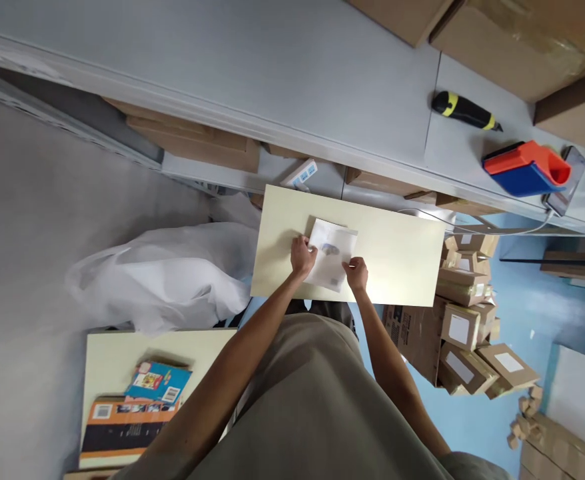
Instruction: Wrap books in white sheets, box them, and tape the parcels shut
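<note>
A thin white booklet (331,250), with a small bluish-grey picture on its face, lies on a pale yellow board (397,253) in front of my body. Fingers bent, my left hand (303,257) grips its left edge. At the lower right edge, my right hand (356,272) pinches it between thumb and fingers. The fingertips are small in the view, and I cannot make out whether the booklet has a clear wrapper.
Beyond the board runs a grey shelf (272,73) with a black-and-yellow cutter (466,111), a red-and-blue tape dispenser (525,168) and a phone (566,181). Cardboard boxes (465,327) are piled at right. White plastic sheeting (172,273) and books (158,383) are at left.
</note>
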Demonstrator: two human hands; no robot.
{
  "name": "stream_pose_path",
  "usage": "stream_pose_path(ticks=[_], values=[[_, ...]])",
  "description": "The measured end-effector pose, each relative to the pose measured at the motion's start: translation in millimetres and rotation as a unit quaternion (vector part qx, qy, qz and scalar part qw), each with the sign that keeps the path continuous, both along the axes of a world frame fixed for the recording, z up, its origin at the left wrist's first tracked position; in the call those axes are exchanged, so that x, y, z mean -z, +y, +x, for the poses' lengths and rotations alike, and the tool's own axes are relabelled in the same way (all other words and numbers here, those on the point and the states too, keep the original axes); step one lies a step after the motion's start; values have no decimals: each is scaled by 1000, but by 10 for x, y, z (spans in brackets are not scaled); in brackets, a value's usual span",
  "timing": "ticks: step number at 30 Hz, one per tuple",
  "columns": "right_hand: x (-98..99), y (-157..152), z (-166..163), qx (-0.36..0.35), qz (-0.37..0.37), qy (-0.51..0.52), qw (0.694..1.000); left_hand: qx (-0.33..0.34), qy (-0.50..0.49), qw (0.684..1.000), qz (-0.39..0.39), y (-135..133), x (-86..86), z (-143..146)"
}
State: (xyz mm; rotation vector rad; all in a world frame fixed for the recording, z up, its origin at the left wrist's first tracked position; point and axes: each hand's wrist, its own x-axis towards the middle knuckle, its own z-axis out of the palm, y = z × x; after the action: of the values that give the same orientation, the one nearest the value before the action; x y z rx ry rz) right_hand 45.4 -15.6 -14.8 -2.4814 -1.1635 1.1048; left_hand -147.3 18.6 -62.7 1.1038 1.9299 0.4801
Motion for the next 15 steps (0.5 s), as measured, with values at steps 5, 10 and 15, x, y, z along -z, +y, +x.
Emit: stream_pose_path(ticks=[5,10,15], values=[[167,519,-693,-99,45,33,993,-62,56,994,64,261,65,-659],[324,836,-1153,-165,41,-15,985,-62,92,993,35,384,124,-1142],[321,821,-1224,-163,-1,-66,984,-95,89,991,13,375,161,-1100]])
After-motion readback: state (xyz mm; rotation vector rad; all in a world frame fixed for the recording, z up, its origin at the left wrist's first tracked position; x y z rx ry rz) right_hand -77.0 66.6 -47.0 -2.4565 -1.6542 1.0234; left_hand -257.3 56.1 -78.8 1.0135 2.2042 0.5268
